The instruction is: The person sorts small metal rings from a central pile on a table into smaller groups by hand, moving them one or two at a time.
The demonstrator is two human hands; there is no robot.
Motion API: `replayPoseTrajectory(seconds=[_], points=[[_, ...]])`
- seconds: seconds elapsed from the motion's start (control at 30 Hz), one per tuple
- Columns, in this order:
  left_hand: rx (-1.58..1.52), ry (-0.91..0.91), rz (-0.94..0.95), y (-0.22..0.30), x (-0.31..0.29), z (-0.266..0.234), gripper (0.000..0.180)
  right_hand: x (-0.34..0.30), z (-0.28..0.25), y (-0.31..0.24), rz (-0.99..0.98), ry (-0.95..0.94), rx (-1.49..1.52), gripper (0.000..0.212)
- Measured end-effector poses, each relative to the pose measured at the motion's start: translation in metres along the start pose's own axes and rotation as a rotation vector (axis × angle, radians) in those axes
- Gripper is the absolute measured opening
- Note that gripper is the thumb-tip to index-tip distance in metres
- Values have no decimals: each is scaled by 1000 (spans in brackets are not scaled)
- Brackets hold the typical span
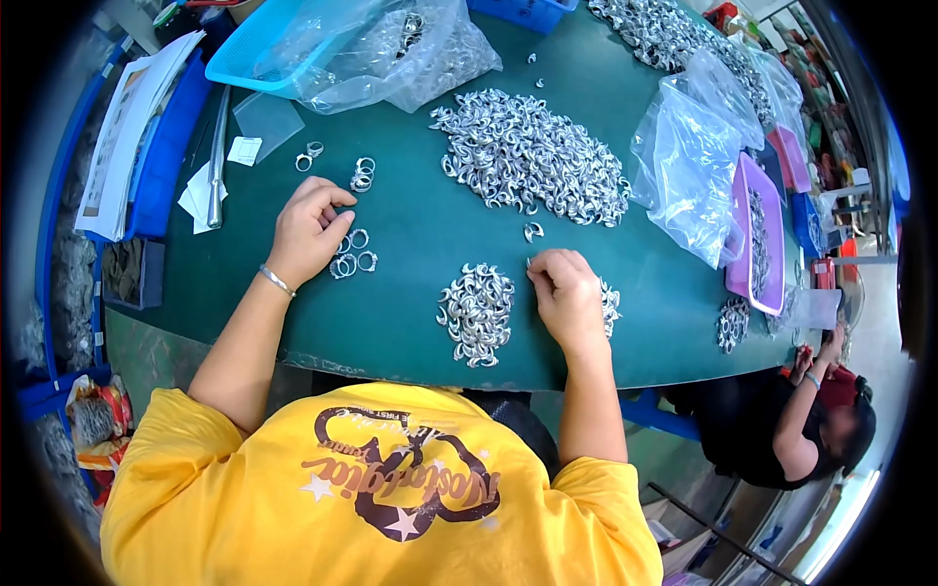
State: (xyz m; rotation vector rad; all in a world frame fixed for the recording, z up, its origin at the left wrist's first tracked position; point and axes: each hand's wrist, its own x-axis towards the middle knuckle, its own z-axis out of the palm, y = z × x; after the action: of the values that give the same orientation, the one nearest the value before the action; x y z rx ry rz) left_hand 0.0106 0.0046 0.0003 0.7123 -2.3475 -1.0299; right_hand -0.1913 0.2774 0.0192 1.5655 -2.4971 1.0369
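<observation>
My left hand (pixel 307 232) is curled above the green table, its thumb and fingertips close together; whatever may be between them is hidden. Just beyond it lies a small cluster of silver rings (pixel 362 176), and on its near right side is another group of rings (pixel 344 266). My right hand (pixel 569 298) is closed in a pinch, with a bit of a small silver piece (pixel 529 262) showing at its fingertips. Left of that hand sits a small pile of silver crescent-shaped pieces (pixel 476 314); more crescents (pixel 610 308) show partly behind its right side. One loose crescent (pixel 532 231) lies beyond the fingers.
A large heap of crescents (pixel 532 156) covers the table's far middle. Clear plastic bags (pixel 689 166) and a purple basket (pixel 772 244) stand at right, a light-blue basket (pixel 230 68) far left. A metal rod (pixel 216 166) lies leftward. Another person (pixel 796 430) sits at right.
</observation>
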Motion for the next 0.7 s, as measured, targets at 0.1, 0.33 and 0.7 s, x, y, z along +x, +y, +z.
replayPoseTrajectory(seconds=[0.1,0.33,0.7], points=[[-12,-6,2,0,0,-2,13,-1,0,-13,211,-32,221,12],[-19,-18,-2,-1,0,-2,13,21,14,-17,39,139,91,10],[-9,-7,-1,-2,-1,-2,13,7,4,-2,-29,24,109,14]])
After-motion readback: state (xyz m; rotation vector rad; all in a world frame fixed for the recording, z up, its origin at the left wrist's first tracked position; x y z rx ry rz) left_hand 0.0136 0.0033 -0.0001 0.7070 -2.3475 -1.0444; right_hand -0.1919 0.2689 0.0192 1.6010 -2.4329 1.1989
